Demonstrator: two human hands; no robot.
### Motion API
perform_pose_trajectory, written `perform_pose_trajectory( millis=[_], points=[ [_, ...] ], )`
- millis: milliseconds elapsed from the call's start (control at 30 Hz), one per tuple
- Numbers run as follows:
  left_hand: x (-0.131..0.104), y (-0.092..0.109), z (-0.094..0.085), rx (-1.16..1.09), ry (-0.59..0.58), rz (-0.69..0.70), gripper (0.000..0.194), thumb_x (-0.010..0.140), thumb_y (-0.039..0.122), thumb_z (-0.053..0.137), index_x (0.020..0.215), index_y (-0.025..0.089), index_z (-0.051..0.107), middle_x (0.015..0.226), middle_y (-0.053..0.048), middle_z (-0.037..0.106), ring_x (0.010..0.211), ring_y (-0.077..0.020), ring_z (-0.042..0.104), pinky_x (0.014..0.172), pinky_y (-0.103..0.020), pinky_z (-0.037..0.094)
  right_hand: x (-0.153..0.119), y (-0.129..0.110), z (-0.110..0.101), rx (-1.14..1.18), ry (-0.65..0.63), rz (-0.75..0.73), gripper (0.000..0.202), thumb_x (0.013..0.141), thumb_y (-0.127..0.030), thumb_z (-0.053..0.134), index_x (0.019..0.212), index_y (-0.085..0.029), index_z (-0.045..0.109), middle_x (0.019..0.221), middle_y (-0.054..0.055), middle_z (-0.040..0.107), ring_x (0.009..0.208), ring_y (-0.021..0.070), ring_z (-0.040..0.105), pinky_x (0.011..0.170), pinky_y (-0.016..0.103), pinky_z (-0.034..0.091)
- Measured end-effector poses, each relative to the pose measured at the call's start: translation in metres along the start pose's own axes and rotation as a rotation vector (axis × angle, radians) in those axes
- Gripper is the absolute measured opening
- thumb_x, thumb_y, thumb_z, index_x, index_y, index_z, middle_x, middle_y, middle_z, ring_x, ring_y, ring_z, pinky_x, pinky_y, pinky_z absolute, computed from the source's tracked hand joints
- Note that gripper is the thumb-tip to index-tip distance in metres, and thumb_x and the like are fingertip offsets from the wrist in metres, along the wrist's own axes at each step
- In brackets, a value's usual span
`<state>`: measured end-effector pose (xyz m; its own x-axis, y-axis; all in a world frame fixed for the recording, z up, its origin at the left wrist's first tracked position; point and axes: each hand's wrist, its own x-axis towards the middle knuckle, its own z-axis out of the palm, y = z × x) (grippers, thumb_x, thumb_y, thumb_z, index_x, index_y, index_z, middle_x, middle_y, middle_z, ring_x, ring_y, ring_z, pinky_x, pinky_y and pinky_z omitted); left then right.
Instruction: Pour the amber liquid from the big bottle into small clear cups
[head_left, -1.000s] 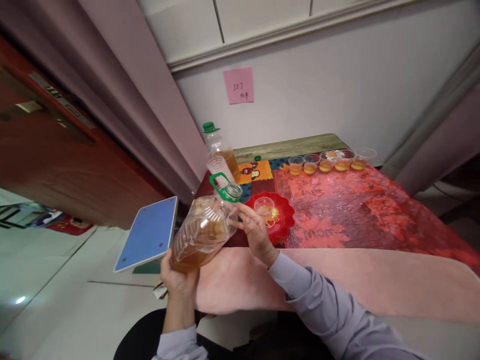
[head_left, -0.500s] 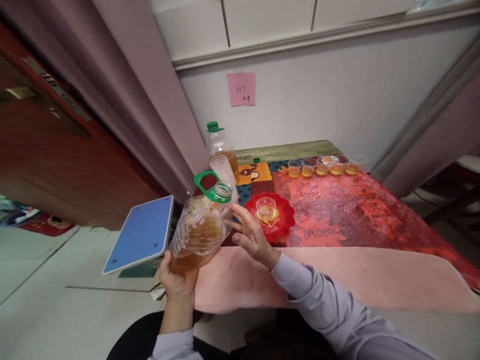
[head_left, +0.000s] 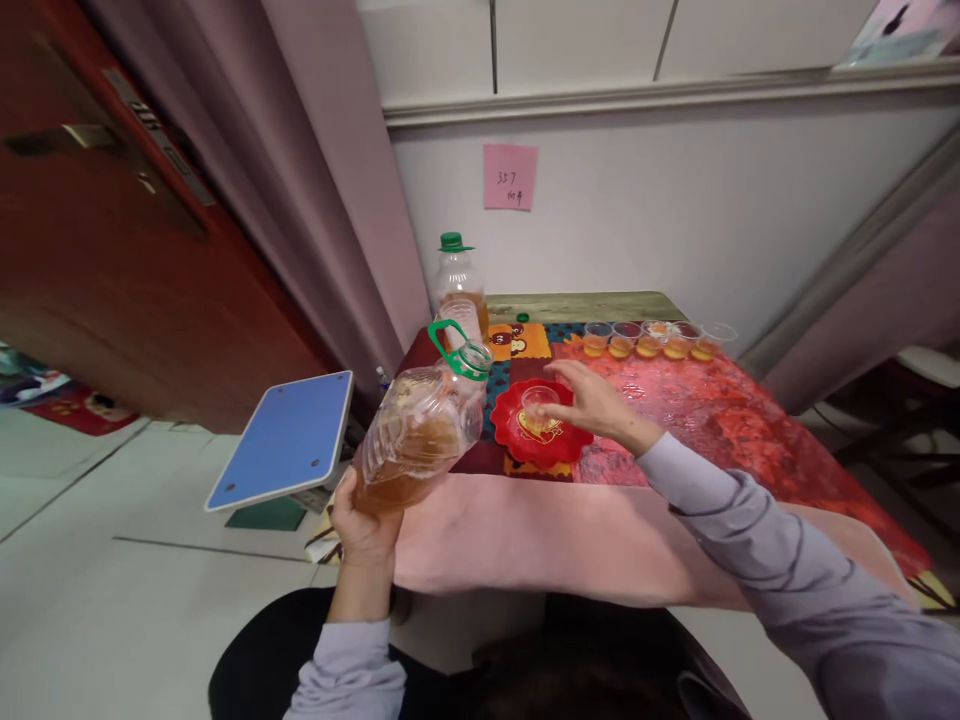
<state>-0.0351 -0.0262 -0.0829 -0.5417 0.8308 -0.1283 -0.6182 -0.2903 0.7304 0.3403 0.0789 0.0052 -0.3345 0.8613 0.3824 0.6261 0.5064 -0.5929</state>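
Note:
My left hand point(head_left: 367, 525) grips a large clear plastic bottle point(head_left: 420, 440) low on its body. The bottle leans to the right, uncapped, with amber liquid inside and a green handle point(head_left: 444, 340) at its neck. My right hand point(head_left: 604, 405) is open, thumb and fingers apart, at the right side of a small clear plastic cup point(head_left: 534, 402). Whether it touches the cup I cannot tell. That cup stands on a red scalloped plate point(head_left: 555, 458). Behind the bottle's neck shows a stack of clear cups point(head_left: 459, 318), partly hidden.
A second bottle point(head_left: 459, 275) with a green cap stands at the back left. Several cups point(head_left: 646, 342) of amber liquid line the table's far right. A loose green cap point(head_left: 523, 317) lies at the back. A blue board point(head_left: 285, 435) is left of the table point(head_left: 712, 410).
My right hand has left the bottle's neck and moved right to the cup on the red plate. My left hand still holds the tilted bottle.

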Motion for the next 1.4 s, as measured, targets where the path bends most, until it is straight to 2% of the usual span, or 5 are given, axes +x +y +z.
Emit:
perform_pose_trajectory(
  millis=[267,467,700,1000,1400],
  points=[
    [0.002,0.004,0.000,0.034,0.024,0.011,0.040,0.084,0.047,0.072,0.112,0.020,0.081,0.115,-0.007,0.081,0.119,-0.0289,0.070,0.110,-0.043,0.051,0.013,-0.015,0.032,-0.398,-0.250,0.150,0.058,0.095,-0.042,0.074,0.144,-0.011,0.063,0.135,0.024,0.074,0.120,0.0374,0.075,0.102,0.048,0.055],
    [-0.001,0.007,0.004,0.072,0.085,0.028,0.035,0.083,0.048,0.072,0.107,0.023,0.081,0.108,-0.004,0.081,0.112,-0.0276,0.071,0.110,-0.044,0.052,0.046,0.004,-0.004,-0.313,-0.175,0.174,0.071,0.090,-0.055,0.080,0.147,-0.017,0.062,0.127,0.015,0.080,0.112,0.0309,0.078,0.088,0.035,0.058],
    [-0.008,0.012,0.014,0.123,0.152,0.011,0.034,0.081,0.050,0.071,0.101,0.025,0.081,0.106,-0.003,0.081,0.110,-0.0283,0.071,0.112,-0.049,0.050,0.109,0.063,-0.039,-0.501,-0.017,0.250,0.079,0.090,-0.054,0.079,0.155,-0.016,0.055,0.133,0.017,0.079,0.123,0.0347,0.074,0.102,0.043,0.053],
    [-0.012,0.016,0.018,0.115,0.210,0.015,0.023,0.080,0.045,0.070,0.091,0.026,0.077,0.096,0.000,0.080,0.103,-0.0253,0.070,0.113,-0.046,0.049,0.148,0.131,-0.017,-0.620,-0.018,0.362,0.071,0.089,-0.052,0.077,0.146,-0.014,0.060,0.127,0.020,0.079,0.131,0.0386,0.067,0.120,0.057,0.031],
    [-0.007,0.012,0.007,0.161,0.189,0.069,0.025,0.085,0.049,0.067,0.092,0.028,0.078,0.098,-0.003,0.080,0.110,-0.0297,0.071,0.107,-0.048,0.054,0.144,0.140,-0.003,-0.634,-0.048,0.400,0.070,0.091,-0.053,0.073,0.145,-0.009,0.063,0.131,0.026,0.076,0.132,0.0413,0.066,0.123,0.066,0.027]
  ],
)
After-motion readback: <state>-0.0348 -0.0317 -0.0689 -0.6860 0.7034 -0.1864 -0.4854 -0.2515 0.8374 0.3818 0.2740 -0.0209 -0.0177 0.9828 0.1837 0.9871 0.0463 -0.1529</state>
